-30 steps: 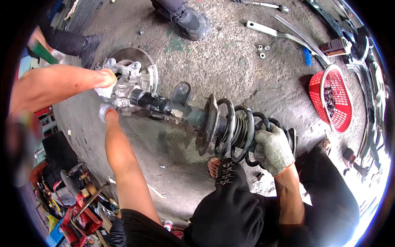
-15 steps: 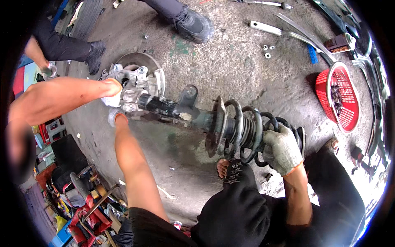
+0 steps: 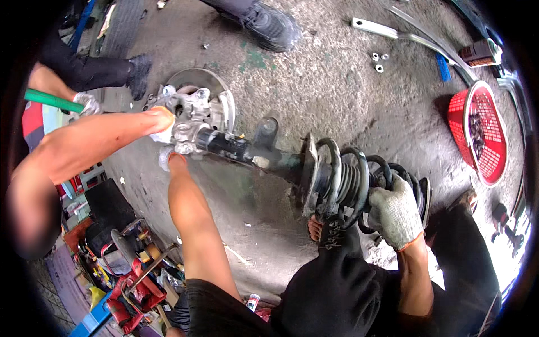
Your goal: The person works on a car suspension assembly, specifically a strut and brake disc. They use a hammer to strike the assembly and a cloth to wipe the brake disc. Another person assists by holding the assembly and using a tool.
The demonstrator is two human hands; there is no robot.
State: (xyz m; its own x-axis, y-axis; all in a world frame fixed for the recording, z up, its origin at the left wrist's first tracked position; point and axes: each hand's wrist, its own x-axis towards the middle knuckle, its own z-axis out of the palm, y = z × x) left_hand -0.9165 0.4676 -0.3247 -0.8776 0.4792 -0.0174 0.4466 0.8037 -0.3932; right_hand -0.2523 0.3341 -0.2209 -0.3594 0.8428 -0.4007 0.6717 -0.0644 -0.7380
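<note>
A strut assembly lies across the middle. Its black coil spring [image 3: 365,174] is at the right, its dark tube [image 3: 224,143] runs left, and a silver steering knuckle [image 3: 191,121] with a round brake disc [image 3: 224,104] sits at the left end. My right hand [image 3: 396,210], in a grey-white knit glove, is closed around the spring's coils. At the knuckle's near side, my left hand [image 3: 165,157], also gloved, grips low with its fingers mostly hidden. Another person's gloved hand [image 3: 163,126] rests on the knuckle beside mine.
At the far left a second person's gloved hand [image 3: 88,104] is by a green rod [image 3: 53,100]. A shoe [image 3: 272,28] stands beyond the disc. Right of the strut are a red basket [image 3: 494,151], several nuts [image 3: 379,68] and a pry bar [image 3: 373,27]. Cluttered tools [image 3: 132,292] lie lower left.
The view has shifted, so the scene sits slightly further right. A green rod has come into sight at the far left, by another person's gloved hand. My hands keep their places on the strut assembly.
</note>
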